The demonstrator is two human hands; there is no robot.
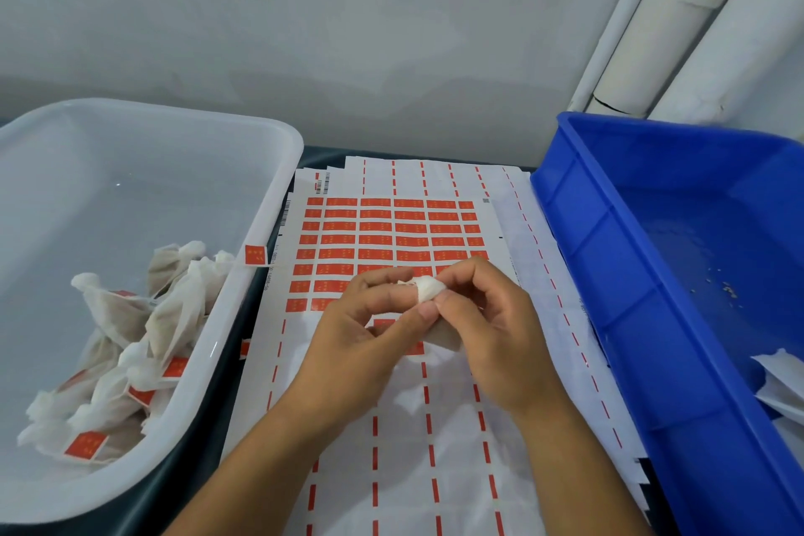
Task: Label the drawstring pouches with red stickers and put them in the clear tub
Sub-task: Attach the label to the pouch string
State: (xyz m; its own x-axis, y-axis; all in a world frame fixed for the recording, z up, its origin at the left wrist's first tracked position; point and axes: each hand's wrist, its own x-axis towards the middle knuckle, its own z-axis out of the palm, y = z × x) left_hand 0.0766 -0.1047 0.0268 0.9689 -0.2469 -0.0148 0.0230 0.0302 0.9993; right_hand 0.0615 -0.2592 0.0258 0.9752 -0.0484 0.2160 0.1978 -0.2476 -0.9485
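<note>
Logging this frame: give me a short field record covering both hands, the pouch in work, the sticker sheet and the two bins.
left hand: pinching the pouch, over the sheet
right hand: gripping the same pouch
held pouch: white, between both hands; sticker not visible on it
sticker sheet: flat at centre, far rows of red stickers left, near rows peeled
clear tub: on the left, holds a pile of labelled pouches
blue bin: on the right, few pouches at its near edge
loose sticker: stuck on the tub rim
</note>
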